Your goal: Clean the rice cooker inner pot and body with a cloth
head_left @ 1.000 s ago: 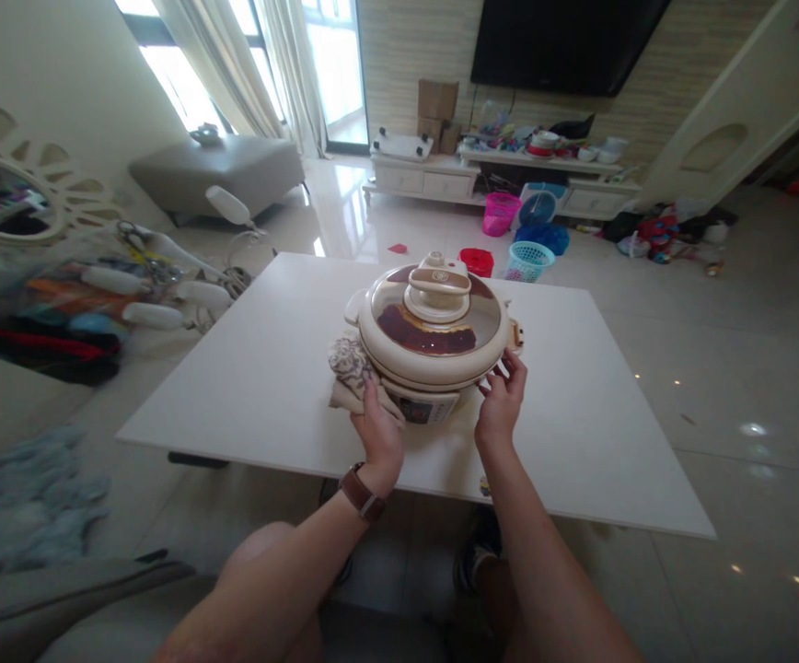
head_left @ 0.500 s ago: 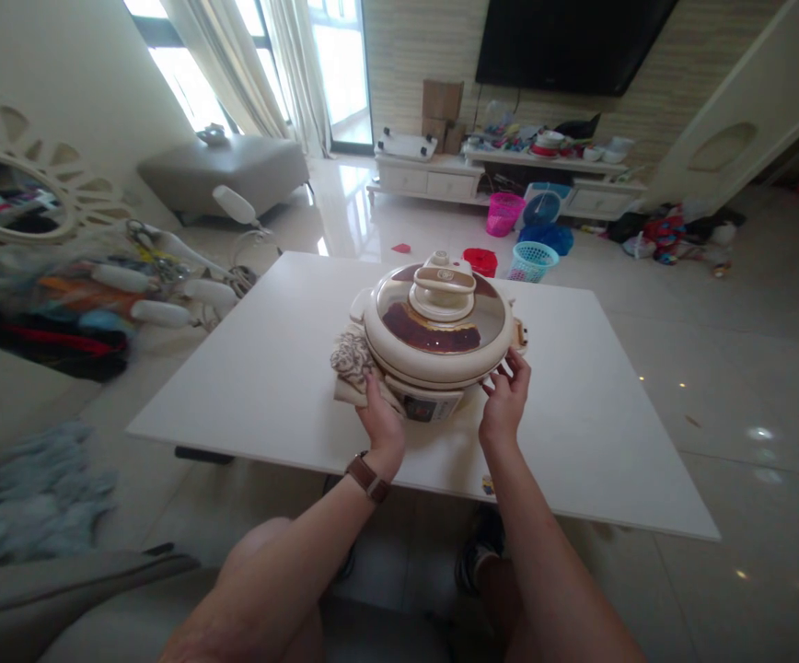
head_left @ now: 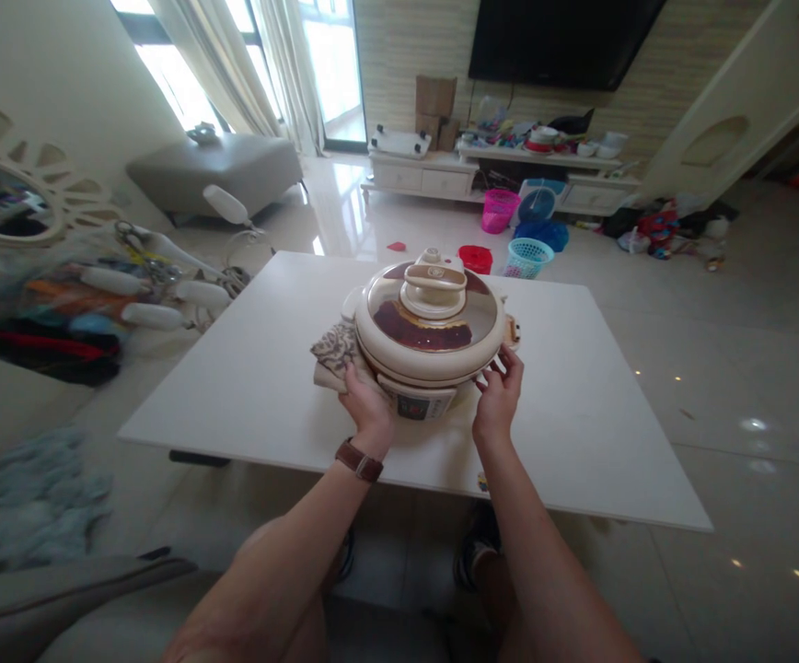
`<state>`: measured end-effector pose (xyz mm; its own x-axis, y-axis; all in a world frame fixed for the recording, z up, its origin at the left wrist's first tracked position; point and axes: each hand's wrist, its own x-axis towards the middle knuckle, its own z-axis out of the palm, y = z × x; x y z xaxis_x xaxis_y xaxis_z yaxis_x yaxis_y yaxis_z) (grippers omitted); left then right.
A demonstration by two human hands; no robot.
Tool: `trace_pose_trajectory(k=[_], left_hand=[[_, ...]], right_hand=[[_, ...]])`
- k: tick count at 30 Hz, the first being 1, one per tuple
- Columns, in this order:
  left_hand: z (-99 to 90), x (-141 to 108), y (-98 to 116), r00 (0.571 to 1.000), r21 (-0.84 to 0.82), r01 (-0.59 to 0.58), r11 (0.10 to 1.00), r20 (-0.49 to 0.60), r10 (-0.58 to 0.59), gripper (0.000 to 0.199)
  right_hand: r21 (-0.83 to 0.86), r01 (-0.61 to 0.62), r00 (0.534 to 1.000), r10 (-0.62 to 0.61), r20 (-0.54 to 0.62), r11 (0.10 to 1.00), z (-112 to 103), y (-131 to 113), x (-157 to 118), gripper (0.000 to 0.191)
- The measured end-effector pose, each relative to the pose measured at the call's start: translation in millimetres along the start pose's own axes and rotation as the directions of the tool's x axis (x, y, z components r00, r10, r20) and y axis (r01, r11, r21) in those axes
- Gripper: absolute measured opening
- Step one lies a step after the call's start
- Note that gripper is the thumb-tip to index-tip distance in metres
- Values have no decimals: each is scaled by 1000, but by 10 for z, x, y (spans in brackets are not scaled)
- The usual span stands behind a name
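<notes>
- Nearest my head camera, a brown-strapped watch [head_left: 359, 459] circles the left wrist.
- The left hand [head_left: 370, 405] is closed, thumb on top, on a folded beige cloth with grey swirls [head_left: 336, 354], pressed against the cooker's left side.
- The right hand [head_left: 498, 396] is half open, fingers curled against the cooker's right side below the rim; I cannot tell how firmly.
- Between both hands, I see the round cream electric cooker with its glass-panelled lid on [head_left: 431, 364], upright on a white rectangular surface [head_left: 593, 405].
- Beyond, on the floor, stands a light-blue plastic basket [head_left: 528, 258].

Cooker [head_left: 431, 336] on table [head_left: 579, 414], cloth [head_left: 336, 348] at its left
</notes>
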<state>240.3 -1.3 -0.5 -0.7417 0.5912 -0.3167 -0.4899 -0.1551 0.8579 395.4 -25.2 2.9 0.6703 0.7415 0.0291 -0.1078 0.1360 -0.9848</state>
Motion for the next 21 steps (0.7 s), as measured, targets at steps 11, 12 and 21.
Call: trace_pose_trajectory(k=[11,12,21], left_hand=[[-150,-122,126,555,125,-758,640,638,533,34],[-176,-173,159,396,88,-847,524,763,511,29],[-92,-166,319,57,-48,-977,208,881,470,27]], right_hand=[[22,-9,1000,9,4,1000,9,-12,-11,54],[25,5,1000,-5,2,1000,10,-9,-9,53],[37,12,999,-13,31,999,-21,11,8,55]])
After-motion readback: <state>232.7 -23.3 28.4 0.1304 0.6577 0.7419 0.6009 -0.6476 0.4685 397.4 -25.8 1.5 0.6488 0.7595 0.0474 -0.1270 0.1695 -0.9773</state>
